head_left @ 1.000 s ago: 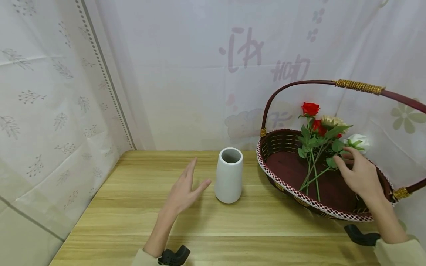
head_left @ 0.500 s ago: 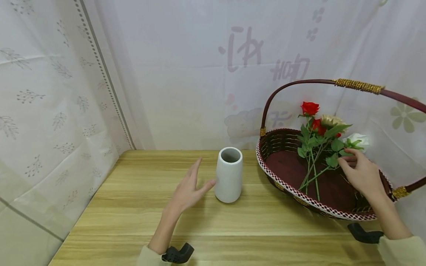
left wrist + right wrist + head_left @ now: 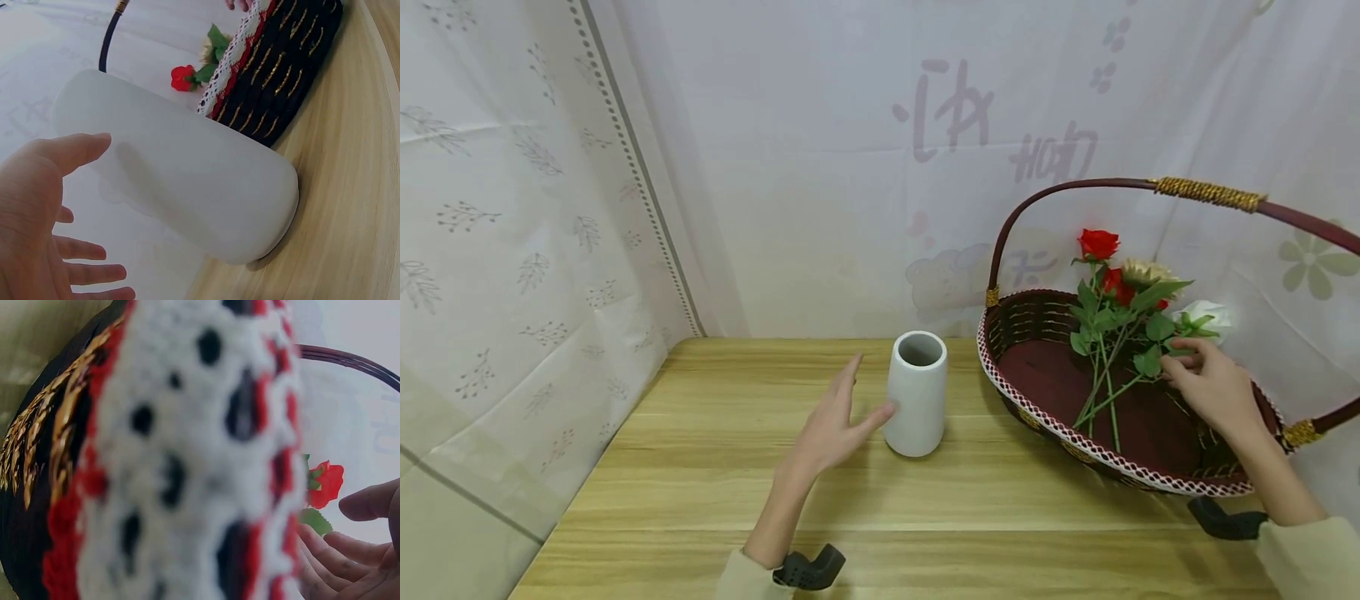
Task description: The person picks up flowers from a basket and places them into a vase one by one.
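Note:
A white tapered vase (image 3: pixel 917 408) stands upright on the wooden table. My left hand (image 3: pixel 827 433) is just left of it, fingers straight and thumb spread; in the left wrist view its thumb (image 3: pixel 81 150) overlaps the vase, contact unclear. My right hand (image 3: pixel 1221 396) reaches over the basket (image 3: pixel 1037 375), fingers bent beside the leaves under a white rose (image 3: pixel 1206 318). A gap shows between right thumb and fingers in the right wrist view, with no stem visible there. Red roses (image 3: pixel 1099 244) and a cream flower (image 3: pixel 1141 273) lie in the basket, stems toward the front.
The basket's tall handle (image 3: pixel 1075 185), wrapped in gold cord, arches over the flowers. Its lace rim fills much of the right wrist view. Patterned white cloth (image 3: pixel 790 208) hangs behind and left of the table (image 3: pixel 700 467).
My left hand has moved right, closer to the vase. The right hand has shifted slightly right and drawn its fingers in beside the leaves. Vase and flowers have stayed put.

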The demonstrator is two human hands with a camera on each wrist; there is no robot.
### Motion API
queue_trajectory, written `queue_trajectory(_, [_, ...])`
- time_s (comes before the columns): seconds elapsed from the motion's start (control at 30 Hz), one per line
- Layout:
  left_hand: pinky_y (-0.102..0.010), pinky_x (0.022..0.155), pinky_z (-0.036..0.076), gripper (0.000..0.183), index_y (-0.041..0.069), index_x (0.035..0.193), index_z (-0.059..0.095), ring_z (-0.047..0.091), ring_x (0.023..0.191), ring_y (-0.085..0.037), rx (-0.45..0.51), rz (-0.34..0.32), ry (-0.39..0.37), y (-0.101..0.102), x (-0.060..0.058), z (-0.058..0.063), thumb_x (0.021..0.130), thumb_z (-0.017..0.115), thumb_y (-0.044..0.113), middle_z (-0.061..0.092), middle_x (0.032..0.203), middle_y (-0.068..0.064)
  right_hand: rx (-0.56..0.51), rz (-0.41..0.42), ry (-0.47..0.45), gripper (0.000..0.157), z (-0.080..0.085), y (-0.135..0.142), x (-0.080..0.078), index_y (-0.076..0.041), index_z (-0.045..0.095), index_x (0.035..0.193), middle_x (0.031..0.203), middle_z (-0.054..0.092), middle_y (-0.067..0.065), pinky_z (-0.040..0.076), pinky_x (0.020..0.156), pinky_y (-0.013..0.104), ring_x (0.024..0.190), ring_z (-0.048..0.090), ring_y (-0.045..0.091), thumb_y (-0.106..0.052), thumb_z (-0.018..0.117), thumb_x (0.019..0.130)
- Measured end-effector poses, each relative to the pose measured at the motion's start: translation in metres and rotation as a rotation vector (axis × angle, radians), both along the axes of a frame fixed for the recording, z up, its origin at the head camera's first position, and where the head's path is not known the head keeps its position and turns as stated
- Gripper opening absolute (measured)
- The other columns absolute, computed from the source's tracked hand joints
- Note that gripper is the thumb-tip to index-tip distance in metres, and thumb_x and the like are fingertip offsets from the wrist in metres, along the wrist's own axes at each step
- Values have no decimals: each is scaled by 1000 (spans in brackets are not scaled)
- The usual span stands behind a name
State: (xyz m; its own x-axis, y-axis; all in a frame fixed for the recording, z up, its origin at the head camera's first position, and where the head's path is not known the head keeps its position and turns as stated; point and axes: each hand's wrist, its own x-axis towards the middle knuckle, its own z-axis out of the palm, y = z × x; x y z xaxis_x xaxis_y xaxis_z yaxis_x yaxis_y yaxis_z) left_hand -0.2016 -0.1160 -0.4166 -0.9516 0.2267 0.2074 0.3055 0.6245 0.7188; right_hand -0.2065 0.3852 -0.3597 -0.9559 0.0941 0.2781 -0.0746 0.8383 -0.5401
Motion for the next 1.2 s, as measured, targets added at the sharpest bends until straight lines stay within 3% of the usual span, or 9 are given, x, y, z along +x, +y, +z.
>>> queue_trajectory(0.07, [-63, 109, 33, 98, 22, 163, 14, 36, 144, -35, 7, 2, 0, 2, -1, 0, 90, 61, 68, 26, 164, -10, -11, -2, -15, 50, -1, 2, -2, 13, 48, 135, 109, 66, 35, 51, 68, 41, 65, 62, 1, -27, 51, 105])
queue_trajectory(0.17, [-64, 107, 35, 99, 21, 163, 15, 40, 142, -34, 20, -5, 4, 4, -2, 0, 90, 62, 67, 28, 163, -10, -11, -14, -30, 50, -4, 4, -3, 13, 50, 134, 104, 69, 30, 46, 72, 46, 65, 63, 6, -28, 51, 105])
queue_trajectory(0.33, [-63, 107, 35, 99, 22, 163, 13, 40, 142, -33, 33, -31, -8, 8, -4, -2, 90, 64, 66, 26, 164, -6, -47, -7, -68, 49, -8, 6, -3, 12, 51, 132, 97, 71, 24, 46, 65, 25, 66, 65, 7, -30, 51, 105])
queue_trajectory(0.43, [-62, 108, 35, 100, 23, 163, 13, 40, 142, -33, 42, -41, -14, 11, -5, -3, 89, 65, 65, 26, 164, -5, -83, 8, -92, 49, -10, 5, -2, 13, 52, 130, 98, 71, 25, 48, 61, 20, 66, 64, 3, -30, 50, 106])
queue_trajectory(1.2, [-62, 107, 37, 102, 19, 163, 14, 42, 139, -38, 87, -79, -12, 27, -11, -5, 89, 69, 61, 26, 164, -8, -213, 68, -277, 49, -19, 2, -10, 24, 47, 131, 105, 68, 33, 58, 65, 29, 71, 69, 8, -18, 47, 106])
